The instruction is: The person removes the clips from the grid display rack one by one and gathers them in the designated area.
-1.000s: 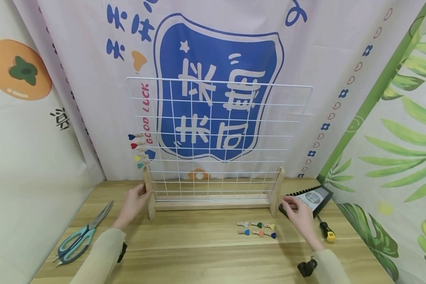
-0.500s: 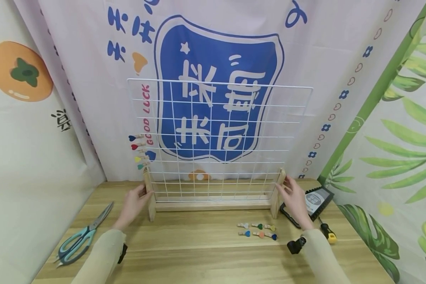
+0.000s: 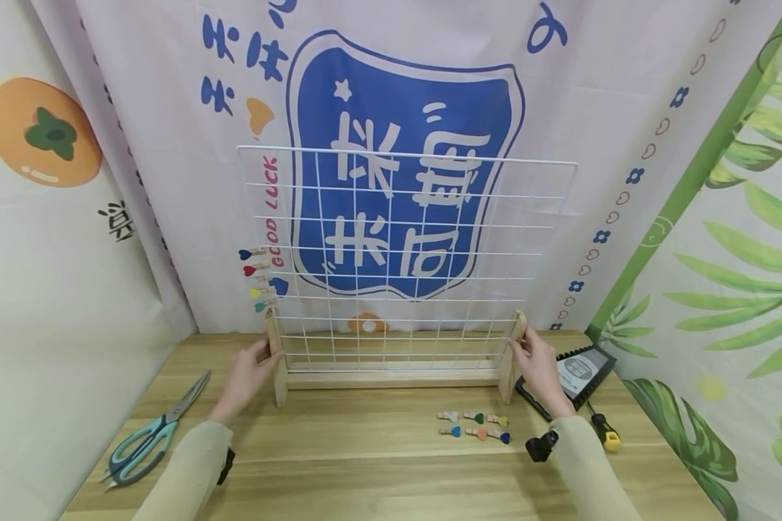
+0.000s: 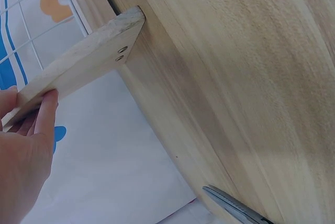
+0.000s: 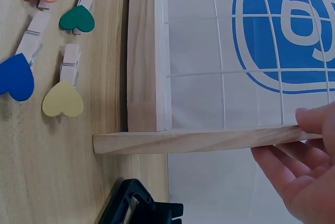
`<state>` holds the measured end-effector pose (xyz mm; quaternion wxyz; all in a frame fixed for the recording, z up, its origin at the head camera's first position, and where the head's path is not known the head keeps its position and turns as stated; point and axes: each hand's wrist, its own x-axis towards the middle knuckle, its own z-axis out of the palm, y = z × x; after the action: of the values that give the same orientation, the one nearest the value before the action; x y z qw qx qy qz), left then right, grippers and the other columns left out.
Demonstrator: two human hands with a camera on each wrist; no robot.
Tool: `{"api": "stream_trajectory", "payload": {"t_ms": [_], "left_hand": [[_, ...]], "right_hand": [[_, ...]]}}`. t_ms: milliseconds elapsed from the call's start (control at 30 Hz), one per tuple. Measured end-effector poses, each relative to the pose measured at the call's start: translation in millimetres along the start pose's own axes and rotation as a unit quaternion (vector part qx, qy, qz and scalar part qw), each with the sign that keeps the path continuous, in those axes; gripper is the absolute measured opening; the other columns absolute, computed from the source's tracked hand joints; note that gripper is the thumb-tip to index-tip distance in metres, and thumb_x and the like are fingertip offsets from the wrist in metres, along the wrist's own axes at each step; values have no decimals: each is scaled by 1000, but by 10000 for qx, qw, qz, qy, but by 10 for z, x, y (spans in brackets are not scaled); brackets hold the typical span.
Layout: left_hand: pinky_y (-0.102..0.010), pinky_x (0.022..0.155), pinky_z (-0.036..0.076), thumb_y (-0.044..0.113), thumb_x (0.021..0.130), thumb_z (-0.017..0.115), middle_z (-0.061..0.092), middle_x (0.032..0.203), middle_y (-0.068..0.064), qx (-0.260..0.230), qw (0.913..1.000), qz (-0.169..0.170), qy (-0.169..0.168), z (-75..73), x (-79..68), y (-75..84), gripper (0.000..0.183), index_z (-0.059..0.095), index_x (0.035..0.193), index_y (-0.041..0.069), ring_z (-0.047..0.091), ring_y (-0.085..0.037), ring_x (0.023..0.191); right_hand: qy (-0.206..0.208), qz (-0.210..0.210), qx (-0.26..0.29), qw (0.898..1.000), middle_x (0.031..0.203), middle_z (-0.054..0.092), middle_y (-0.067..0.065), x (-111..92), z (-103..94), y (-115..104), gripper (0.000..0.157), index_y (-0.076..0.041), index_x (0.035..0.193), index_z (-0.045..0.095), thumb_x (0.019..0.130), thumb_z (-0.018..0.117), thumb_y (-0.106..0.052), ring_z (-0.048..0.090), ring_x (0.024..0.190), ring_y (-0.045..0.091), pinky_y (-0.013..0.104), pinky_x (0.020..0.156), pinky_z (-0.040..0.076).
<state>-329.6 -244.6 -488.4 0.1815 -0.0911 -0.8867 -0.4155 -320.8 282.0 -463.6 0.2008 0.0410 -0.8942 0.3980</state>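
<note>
A white wire grid (image 3: 404,246) stands upright in a wooden stand (image 3: 391,377) at the back of the table. My left hand (image 3: 261,356) grips the stand's left post (image 4: 78,67), thumb on its front face. My right hand (image 3: 526,349) pinches the right post (image 5: 199,140) near its top, thumb above and fingers (image 5: 285,164) below. Several heart-tipped wooden clips (image 3: 255,278) are clipped on the grid's left edge. Several more heart clips (image 3: 474,425) lie loose on the table in front of the right post, and show close up in the right wrist view (image 5: 63,98).
Teal-handled scissors (image 3: 150,434) lie at the table's left front, their tip (image 4: 235,209) showing in the left wrist view. A black spiral notebook (image 3: 576,373) and a yellow-and-black screwdriver (image 3: 604,430) lie right of the stand. Printed cloth hangs close behind and beside the table (image 3: 365,463).
My right hand has left the black notebook and moved up and left onto the stand's right post. The left hand has stayed on the left post.
</note>
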Motion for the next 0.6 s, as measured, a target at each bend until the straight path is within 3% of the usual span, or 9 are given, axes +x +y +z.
{"api": "stream_trajectory", "payload": {"t_ms": [600], "left_hand": [[-48, 87, 60, 5, 96, 63, 68, 110, -35, -57, 10000, -20, 40, 8, -16, 32, 22, 63, 110, -12, 68, -46, 106]], "right_hand": [[472, -176, 3, 9987, 115, 68, 33, 10, 47, 18, 20, 7, 111, 63, 98, 60, -7, 68, 106, 45, 54, 88, 58]]}}
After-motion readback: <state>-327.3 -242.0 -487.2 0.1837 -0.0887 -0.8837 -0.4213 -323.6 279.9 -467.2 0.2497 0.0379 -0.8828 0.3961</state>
